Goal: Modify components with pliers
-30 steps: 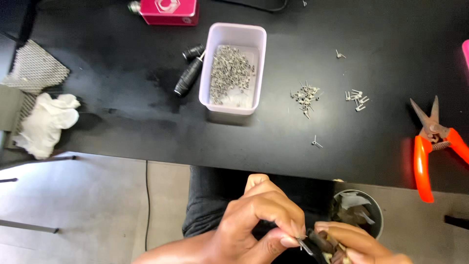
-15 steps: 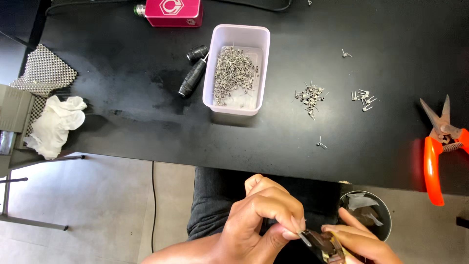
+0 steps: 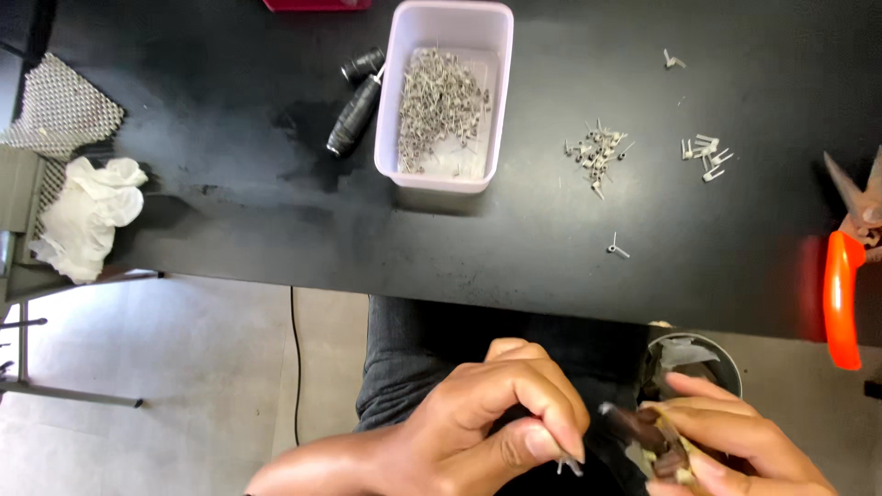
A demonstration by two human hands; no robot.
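Left hand [image 3: 496,418]: nearest the camera, over the lap; fingers [image 3: 562,432] pressed together, pinching a small metal pin [image 3: 568,465] whose tip shows below the fingertips.
Right hand [image 3: 735,445]: just beside the left; fingers curled around a dark brown tool [image 3: 643,436], its nose pointing toward the pin. Exact kind of tool cannot be told.
Pin handling (judgement): very light, stiff, smooth and easily dropped; best held by the shank between thumb and forefinger tips, leaving the end free.
Small round bin [image 3: 694,358]: just beyond the right hand, below the tabletop edge, holding scraps.
Black tabletop [image 3: 230,211]: beyond the hands, well apart from them.
Stray pin [image 3: 617,248]: alone near the front edge.
Loose pin piles [image 3: 597,154]: two small clusters farther back, near each other.
Orange-handled snips [image 3: 843,276]: right edge, partly cut off.
Pale rectangular tub [image 3: 447,92]: centre back, pins lying inside.
Black-handled tool [image 3: 354,115]: just beside the tub's left wall.
White crumpled cloth [image 3: 90,216]: far left, off the tabletop.
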